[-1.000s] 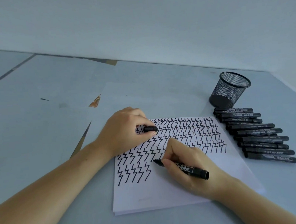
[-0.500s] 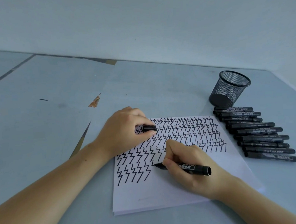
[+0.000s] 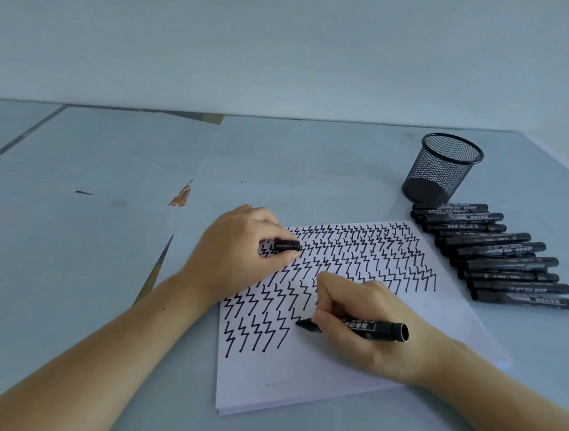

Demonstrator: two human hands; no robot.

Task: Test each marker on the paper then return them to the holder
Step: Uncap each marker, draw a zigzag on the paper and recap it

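A stack of white paper [image 3: 321,371] lies on the table, its upper part covered in rows of black zigzag marks. My right hand [image 3: 368,330] grips an uncapped black marker [image 3: 368,327], its tip touching the paper at the end of the lowest zigzag row. My left hand [image 3: 232,252] rests on the sheet's upper left corner and pinches the marker's black cap [image 3: 287,246]. Several capped black markers [image 3: 501,257] lie side by side right of the paper. A black mesh holder [image 3: 441,167] stands behind them with nothing showing inside.
The pale blue table [image 3: 77,263] has torn patches [image 3: 181,197] at the left and a wall close behind. Its right edge [image 3: 562,162] runs near the holder.
My right hand has drawn the marker tip downward and slightly left on the paper, adding a fresh zigzag stroke. My left hand and the cap have stayed still.
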